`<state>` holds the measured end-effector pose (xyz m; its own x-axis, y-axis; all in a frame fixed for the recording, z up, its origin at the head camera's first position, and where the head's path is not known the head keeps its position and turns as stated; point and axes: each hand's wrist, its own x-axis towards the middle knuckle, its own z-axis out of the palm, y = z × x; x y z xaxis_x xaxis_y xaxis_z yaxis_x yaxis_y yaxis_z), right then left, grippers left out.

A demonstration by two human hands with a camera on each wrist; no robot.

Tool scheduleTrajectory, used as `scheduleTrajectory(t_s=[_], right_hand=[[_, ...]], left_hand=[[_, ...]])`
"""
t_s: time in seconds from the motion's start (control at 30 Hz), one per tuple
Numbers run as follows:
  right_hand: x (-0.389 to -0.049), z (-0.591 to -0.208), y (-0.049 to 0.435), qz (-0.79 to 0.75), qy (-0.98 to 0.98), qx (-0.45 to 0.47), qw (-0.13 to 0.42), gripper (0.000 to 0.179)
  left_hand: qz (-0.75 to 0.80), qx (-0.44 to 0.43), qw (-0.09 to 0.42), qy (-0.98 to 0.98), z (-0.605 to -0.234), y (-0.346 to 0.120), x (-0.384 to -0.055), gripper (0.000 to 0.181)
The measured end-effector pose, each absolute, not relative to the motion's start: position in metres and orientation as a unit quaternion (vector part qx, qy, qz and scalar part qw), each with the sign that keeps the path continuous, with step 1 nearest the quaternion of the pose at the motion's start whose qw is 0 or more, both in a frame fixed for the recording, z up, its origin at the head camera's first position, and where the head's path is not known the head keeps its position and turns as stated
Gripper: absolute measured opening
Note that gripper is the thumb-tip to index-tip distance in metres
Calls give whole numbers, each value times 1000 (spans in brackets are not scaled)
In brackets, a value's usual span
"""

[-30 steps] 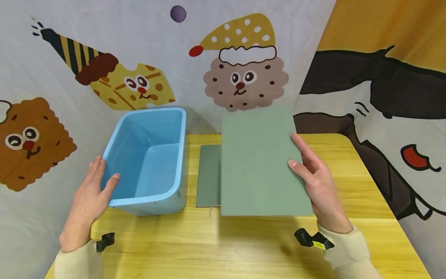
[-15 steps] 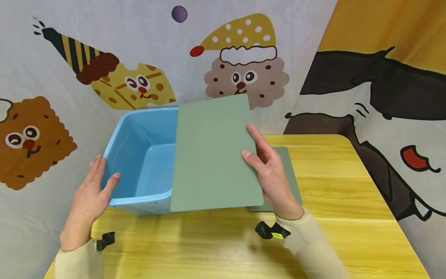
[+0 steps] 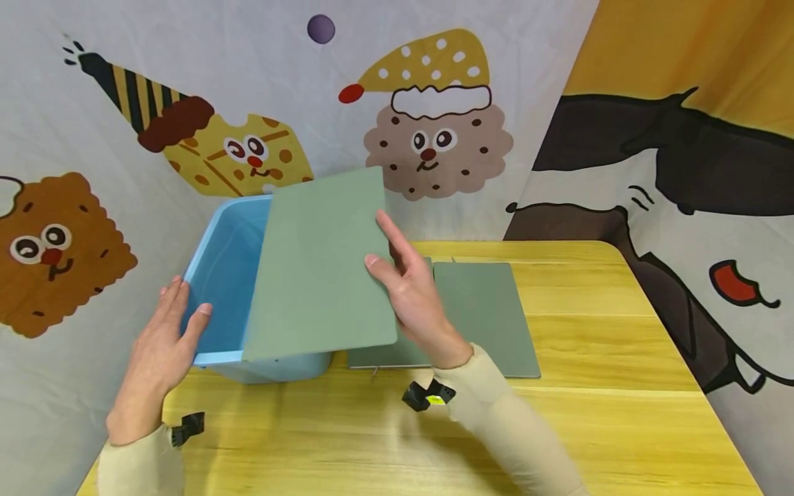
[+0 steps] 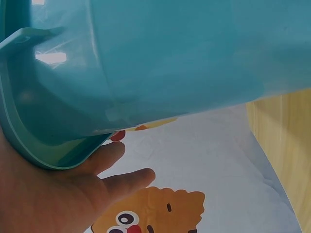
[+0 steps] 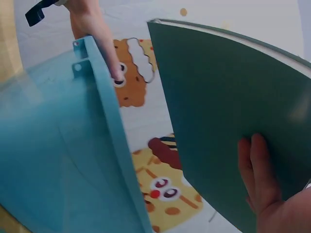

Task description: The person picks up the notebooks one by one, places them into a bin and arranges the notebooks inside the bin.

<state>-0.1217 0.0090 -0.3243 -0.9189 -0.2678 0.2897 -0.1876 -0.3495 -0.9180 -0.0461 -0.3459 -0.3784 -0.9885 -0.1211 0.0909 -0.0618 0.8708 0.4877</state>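
Observation:
My right hand holds a green hardcover notebook by its right edge, thumb on the upper cover, fingers underneath. In the right wrist view, this notebook shows pale page edges. Tilted, it hangs over the right part of a light blue plastic bin, apart from the rim as the right wrist view shows. My left hand rests on the bin's left rim with straight fingers outside and the thumb over the edge. The left wrist view has that hand under the rim lip. Part of the bin's inside is hidden.
Two more green notebooks lie side by side on the wooden table: the right one is mostly visible, the left one partly covered. A cartoon-printed cloth hangs behind the table and at its sides.
My right hand has carried the notebook leftward from above the table to over the bin, tilting it. The two notebooks underneath have come into view. My left hand stays on the rim.

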Motion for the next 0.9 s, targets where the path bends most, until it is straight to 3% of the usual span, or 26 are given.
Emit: scheduleTrajectory(t_s=[0.67,0.9], right_hand=[[-146,-332,-72,-714,676,-178,40,66],[-150,-335,-89,-693,697,-171,69,64]], left_hand=[[-258,29,79,-962,-376,-348,-44,72],[-262,24,82,-961,-377,-347,-45,71]])
